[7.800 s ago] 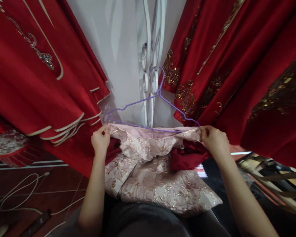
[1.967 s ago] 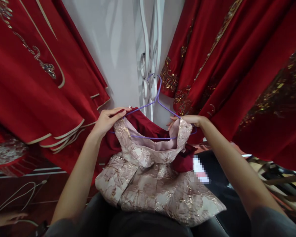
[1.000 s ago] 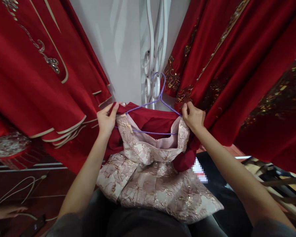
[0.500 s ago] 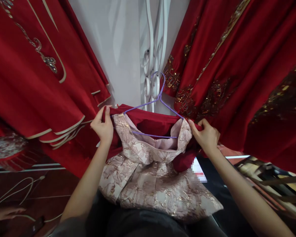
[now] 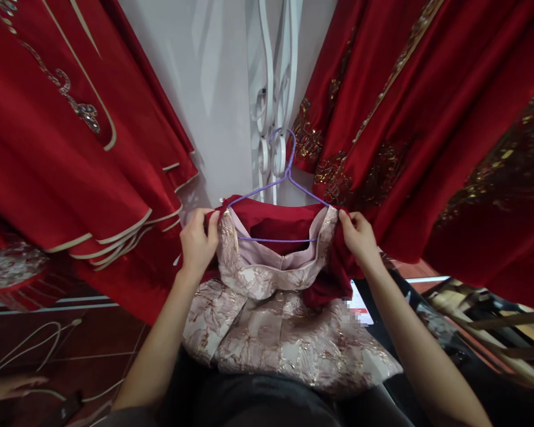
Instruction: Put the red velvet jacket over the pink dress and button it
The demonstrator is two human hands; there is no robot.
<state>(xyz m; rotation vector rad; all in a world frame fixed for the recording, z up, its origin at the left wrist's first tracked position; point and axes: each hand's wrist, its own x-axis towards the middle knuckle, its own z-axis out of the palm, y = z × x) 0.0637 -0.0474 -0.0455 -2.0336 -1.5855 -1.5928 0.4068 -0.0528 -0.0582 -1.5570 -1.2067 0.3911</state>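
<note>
A pale pink brocade dress point(image 5: 258, 335) with gold threads hangs from a purple hanger point(image 5: 288, 172) and spreads down towards my lap. Behind its neckline and around its shoulders lies a dark red garment point(image 5: 280, 216). My left hand point(image 5: 198, 240) pinches the red cloth beside the dress's left strap. At the other strap, my right hand point(image 5: 360, 237) is closed on the red cloth in the same way. The hanger's lower bar crosses the open neckline. Red fabric also bunches below my right hand, against the bodice.
Large red gowns point(image 5: 115, 178) point(image 5: 404, 148) hang on both sides of a white scrolled metal frame point(image 5: 267, 107). White cables point(image 5: 24, 350) lie on the floor at lower left, near another person's hand point(image 5: 13, 385). A partly blurred white-and-red item point(image 5: 360, 308) lies at right.
Both hands have moved inward, closer to the dress straps. The red cloth, stretched wide before, now sits gathered nearer the hanger's shoulders.
</note>
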